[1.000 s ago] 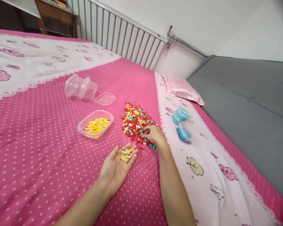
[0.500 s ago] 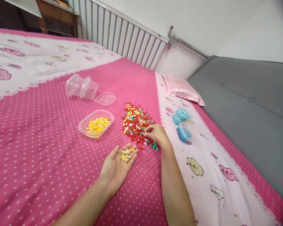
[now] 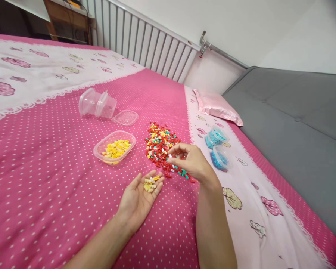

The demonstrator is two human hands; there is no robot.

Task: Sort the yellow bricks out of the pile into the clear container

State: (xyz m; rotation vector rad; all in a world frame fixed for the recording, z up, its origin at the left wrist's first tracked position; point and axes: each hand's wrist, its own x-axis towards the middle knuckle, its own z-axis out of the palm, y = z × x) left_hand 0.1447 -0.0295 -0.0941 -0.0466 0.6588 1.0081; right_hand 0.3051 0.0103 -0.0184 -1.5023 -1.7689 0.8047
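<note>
The right hand (image 3: 190,161), right of the frame's centre, pinches a small white piece (image 3: 170,156) between thumb and forefinger, over the pile; the piece is too small to tell which way its long axis runs. Below and to the left, the left hand (image 3: 136,203) lies palm up, fingers spread and pointing to the upper right, cradling a few yellow and cream pieces (image 3: 149,185). One yellow piece there lies nearly level, its right end slightly raised; the others point various ways.

Mid-frame, the pile of mixed pieces (image 3: 159,147), mostly red with yellow, white and green, stretches from upper left to lower right, its right part covered by the right hand.

Left of the pile, an uncovered clear tub (image 3: 97,154) holds yellow pieces (image 3: 117,149). Above it, two clear containers (image 3: 91,102) lie on their sides, end to end, beside a flat lid (image 3: 126,117). Right of the pile, clear tubs hold light-blue pieces (image 3: 217,136) and darker blue pieces (image 3: 218,160).

Everything rests on a pink dotted bedspread (image 3: 58,168). A pink pillow (image 3: 218,108) lies at upper right, before a grey headboard (image 3: 291,119); a white radiator (image 3: 145,43) spans the top.
</note>
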